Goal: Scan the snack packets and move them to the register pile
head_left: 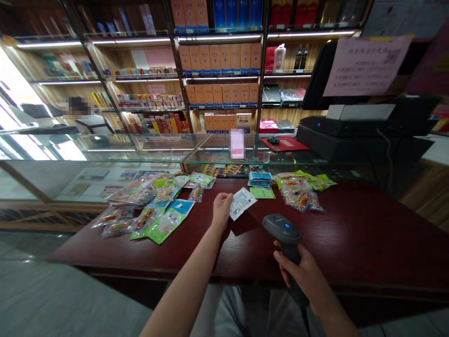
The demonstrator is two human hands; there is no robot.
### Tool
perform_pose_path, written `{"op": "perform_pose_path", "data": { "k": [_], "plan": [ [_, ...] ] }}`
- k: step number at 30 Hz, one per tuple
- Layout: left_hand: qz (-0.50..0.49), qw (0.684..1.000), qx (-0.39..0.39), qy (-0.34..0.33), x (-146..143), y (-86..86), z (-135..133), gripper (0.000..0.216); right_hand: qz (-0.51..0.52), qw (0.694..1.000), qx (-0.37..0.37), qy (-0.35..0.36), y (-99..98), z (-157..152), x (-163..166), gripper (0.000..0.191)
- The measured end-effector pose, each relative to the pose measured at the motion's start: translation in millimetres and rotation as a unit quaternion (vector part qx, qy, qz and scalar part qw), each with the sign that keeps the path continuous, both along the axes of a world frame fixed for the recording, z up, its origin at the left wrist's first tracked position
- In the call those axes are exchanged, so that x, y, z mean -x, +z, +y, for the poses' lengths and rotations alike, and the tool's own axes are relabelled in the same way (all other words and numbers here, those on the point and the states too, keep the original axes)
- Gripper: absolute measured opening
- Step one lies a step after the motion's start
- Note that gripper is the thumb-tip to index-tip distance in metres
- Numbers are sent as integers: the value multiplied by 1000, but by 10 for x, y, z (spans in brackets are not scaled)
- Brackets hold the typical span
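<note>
My left hand [221,208] is closed on a small white snack packet [242,202], held just above the dark red wooden table [358,234] with its printed white side up. My right hand [304,274] grips the handle of a black barcode scanner [282,230]; a blue light shows on its head, which points toward the packet. A pile of colourful snack packets [150,206] lies on the table to the left. A second, smaller pile [301,189] lies to the right. A stack of blue packets [260,179] and a green packet [262,192] sit beyond the held packet.
A glass display counter [147,150] runs behind the table. A black till with a screen [361,126] stands at the right, a pink notice [365,65] on its back. Shelves of boxes and bottles [220,61] fill the wall. A person [87,119] sits far left.
</note>
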State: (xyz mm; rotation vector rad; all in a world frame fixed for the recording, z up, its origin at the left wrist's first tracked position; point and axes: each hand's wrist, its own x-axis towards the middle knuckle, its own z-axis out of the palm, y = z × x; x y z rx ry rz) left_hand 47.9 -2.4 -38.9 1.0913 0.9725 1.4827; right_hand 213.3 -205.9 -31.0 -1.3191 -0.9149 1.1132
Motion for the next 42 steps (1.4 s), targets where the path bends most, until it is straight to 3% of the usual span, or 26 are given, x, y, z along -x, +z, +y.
{"op": "perform_pose_path", "data": {
  "k": [6, 12, 18, 23, 26, 28, 30, 32, 35, 42],
  "plan": [
    [-7, 996, 79, -51, 17, 82, -37, 52, 72, 997, 10, -32, 3, 52, -104, 55],
    [-79, 985, 52, -141, -118, 197, 134, 59, 86, 996, 6, -27, -58, 81, -121, 57],
    [68, 982, 124, -126, -486, 235, 491, 28, 103, 994, 7, -26, -73, 122, -132, 58],
    [143, 977, 139, -80, -731, 137, 633, 29, 122, 992, 22, -30, -40, 123, -136, 59],
    [231, 968, 97, -8, -755, 58, 640, 32, 115, 993, 26, -30, -34, 121, -133, 60],
    [331, 943, 24, 38, -731, 8, 616, 29, 109, 993, 26, -30, -40, 123, -131, 59],
    [403, 912, -52, 51, -702, -40, 576, 25, 109, 993, 25, -27, -51, 125, -129, 59],
    [421, 901, -98, 31, -684, -85, 533, 29, 112, 993, 27, -26, -61, 126, -127, 60],
    [430, 895, -120, 7, -694, -132, 492, 34, 113, 993, 35, -27, -65, 124, -121, 60],
    [437, 892, -109, 39, -738, -113, 477, 29, 105, 993, 36, -36, -21, 102, -97, 57]
  ]
}}
